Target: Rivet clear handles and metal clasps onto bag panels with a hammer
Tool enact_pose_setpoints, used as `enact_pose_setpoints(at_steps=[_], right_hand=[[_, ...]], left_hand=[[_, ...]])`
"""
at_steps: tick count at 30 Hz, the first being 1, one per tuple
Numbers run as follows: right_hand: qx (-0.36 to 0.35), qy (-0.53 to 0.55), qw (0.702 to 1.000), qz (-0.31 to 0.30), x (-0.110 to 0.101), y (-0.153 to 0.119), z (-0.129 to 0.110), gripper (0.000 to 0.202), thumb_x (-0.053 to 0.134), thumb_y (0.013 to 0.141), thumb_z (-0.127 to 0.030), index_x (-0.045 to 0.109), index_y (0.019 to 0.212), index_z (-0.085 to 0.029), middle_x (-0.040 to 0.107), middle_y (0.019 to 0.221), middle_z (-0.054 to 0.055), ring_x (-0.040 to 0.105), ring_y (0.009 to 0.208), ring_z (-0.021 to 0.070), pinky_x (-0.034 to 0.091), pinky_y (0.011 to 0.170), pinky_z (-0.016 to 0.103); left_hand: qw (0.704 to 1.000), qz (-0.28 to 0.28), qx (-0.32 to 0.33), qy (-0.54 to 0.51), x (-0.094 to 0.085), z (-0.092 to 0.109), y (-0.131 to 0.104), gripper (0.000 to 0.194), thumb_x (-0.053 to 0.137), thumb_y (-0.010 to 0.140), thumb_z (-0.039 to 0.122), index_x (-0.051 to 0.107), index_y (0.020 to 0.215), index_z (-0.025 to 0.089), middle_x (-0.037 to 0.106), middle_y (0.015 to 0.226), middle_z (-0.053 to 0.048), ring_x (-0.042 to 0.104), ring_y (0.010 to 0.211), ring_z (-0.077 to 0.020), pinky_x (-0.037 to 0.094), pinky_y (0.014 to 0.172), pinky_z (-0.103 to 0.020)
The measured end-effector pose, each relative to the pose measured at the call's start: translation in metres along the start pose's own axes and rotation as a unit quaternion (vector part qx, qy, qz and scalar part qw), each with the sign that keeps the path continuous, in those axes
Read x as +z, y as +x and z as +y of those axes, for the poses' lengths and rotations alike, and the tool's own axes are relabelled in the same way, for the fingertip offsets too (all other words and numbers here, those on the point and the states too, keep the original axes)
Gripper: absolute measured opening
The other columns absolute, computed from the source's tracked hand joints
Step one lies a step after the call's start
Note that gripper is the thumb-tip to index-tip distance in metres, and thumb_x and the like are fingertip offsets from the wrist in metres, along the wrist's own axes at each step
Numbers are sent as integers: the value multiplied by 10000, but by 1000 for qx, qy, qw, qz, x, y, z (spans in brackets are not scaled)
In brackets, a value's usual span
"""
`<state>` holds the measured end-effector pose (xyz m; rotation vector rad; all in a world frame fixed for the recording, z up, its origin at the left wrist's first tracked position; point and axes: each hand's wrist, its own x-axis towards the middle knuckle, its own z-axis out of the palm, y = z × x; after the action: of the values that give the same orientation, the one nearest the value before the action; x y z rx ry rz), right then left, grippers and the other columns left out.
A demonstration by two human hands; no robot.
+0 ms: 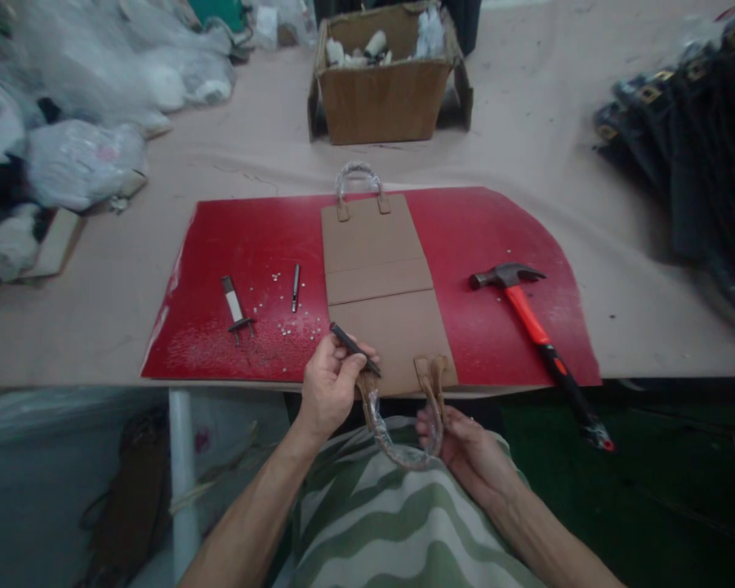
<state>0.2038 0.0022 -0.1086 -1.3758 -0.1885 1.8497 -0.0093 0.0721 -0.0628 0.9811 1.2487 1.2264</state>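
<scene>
A tan bag panel [373,273] lies flat on a red mat. My left hand [331,380] pinches a dark pen-shaped tool [352,347] over the panel's near left corner, its tip by the handle's end tab; its exact kind I cannot make out. At the near edge, a plastic-wrapped bag handle [398,453] hangs toward my body. My right hand [465,445] is closed around this handle's right side, with some fingers hidden behind it. Another wrapped handle [358,171] is attached at the panel's far end.
On the red mat [257,233] lie a claw hammer [527,314], a metal punch [296,287], a pronged tool [236,310] and small pale scraps. Behind stands a cardboard box [383,102]. Plastic-wrapped bundles [86,163] lie left, dark strapped pieces [692,147] right. The hammer's grip overhangs the table edge.
</scene>
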Motion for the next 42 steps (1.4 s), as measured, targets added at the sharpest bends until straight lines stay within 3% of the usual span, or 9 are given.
enact_pose_setpoints(at_steps=[1,3,7,9,14,17,20,28,42], right_hand=[[51,21,997,-57,3,4,2,296,825,632,-284,719,877,-155,726,906,99,686,828,227,547,742,359],[71,32,988,-136,16,13,2,309,831,643,-280,733,907,-154,732,966,112,684,923,233,542,805,348],[-9,8,968,-250,47,20,-1,349,823,650,-421,752,908,-198,733,951,107,672,896,252,539,792,368],[-48,0,961,-274,57,19,0,395,805,653,-497,749,921,-213,731,905,98,668,824,245,537,762,374],[-107,-59,961,-247,65,15,6,421,702,737,-594,730,801,-178,700,734,76,626,638,193,518,665,349],[-95,-76,976,-180,73,13,2,483,623,797,-612,682,608,-171,639,592,59,583,560,171,489,602,325],[-87,-74,980,-164,82,11,-6,534,599,820,-595,619,490,-175,625,586,65,584,598,175,482,658,337],[-60,-61,984,-156,87,12,-16,520,735,636,-663,600,477,-187,591,560,33,562,607,174,460,693,350],[-40,-31,984,-172,89,11,-16,477,745,645,-621,632,482,-188,605,573,34,566,624,173,464,701,335]], left_hand=[[1000,1,0,3,1,1,0,202,609,880,265,486,1007,166,696,926,-50,716,822,-175,588,794,-331],[1000,1,-3,5,2,4,1,202,612,875,263,486,1000,168,695,915,-44,713,804,-168,587,782,-326],[1000,0,-16,8,4,10,3,202,617,866,261,486,988,168,693,901,-38,710,793,-159,585,765,-309],[1000,2,-29,-4,5,13,4,219,630,855,264,485,986,167,694,884,-33,711,777,-159,587,748,-304],[998,-2,-49,-33,5,22,5,251,665,830,263,480,967,161,705,849,-31,721,753,-170,596,723,-305],[998,-9,-44,-43,6,28,5,237,667,833,246,485,959,161,712,863,-37,726,772,-180,599,731,-315],[999,-10,-22,-46,9,34,7,230,673,833,230,492,958,164,715,876,-39,724,787,-181,598,745,-319],[999,-14,20,-44,12,42,10,225,676,844,225,502,974,166,727,880,-53,719,802,-173,593,778,-320],[997,-14,36,-62,7,30,6,234,668,861,284,500,975,167,737,892,-69,729,831,-205,608,785,-366]])
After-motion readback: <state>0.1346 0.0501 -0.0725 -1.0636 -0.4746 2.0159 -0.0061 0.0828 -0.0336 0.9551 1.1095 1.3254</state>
